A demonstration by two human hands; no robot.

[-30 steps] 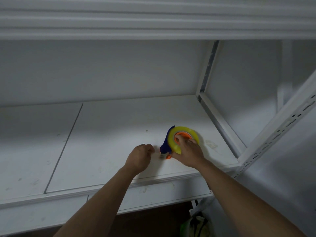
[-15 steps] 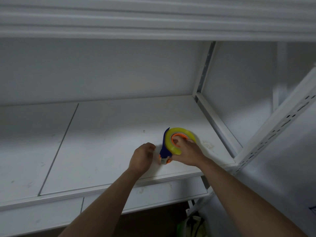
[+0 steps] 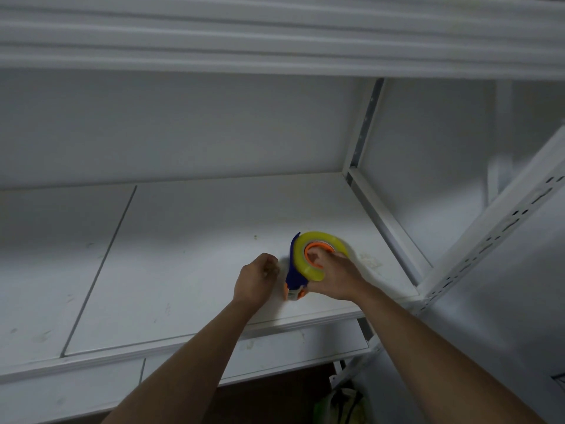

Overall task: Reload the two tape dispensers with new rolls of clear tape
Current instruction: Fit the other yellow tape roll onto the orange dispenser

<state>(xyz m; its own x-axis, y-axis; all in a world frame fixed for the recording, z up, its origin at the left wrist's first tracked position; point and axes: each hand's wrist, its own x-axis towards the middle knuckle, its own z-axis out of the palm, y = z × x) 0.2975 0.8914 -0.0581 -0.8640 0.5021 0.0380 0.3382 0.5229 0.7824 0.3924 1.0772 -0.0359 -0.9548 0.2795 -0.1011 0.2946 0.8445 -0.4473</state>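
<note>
A blue tape dispenser [image 3: 293,270] with orange parts lies on the white shelf board [image 3: 189,258], near its front right corner. A yellowish clear tape roll [image 3: 308,250] sits on its orange hub. My right hand [image 3: 336,276] grips the roll and hub from the right, fingers inside the core. My left hand [image 3: 256,278] is a closed fist just left of the dispenser's blue body; whether it pinches the tape end I cannot tell. Only one dispenser is visible.
The shelf above [image 3: 275,35] overhangs close over the work area. A slotted white upright post [image 3: 489,240] stands at the right, with a side rail [image 3: 385,228] along the board's right edge. A greenish bag [image 3: 339,405] sits below the shelf.
The view has shifted slightly. My right hand's fingers have moved further into the orange hub. My left fist stays beside the dispenser.
</note>
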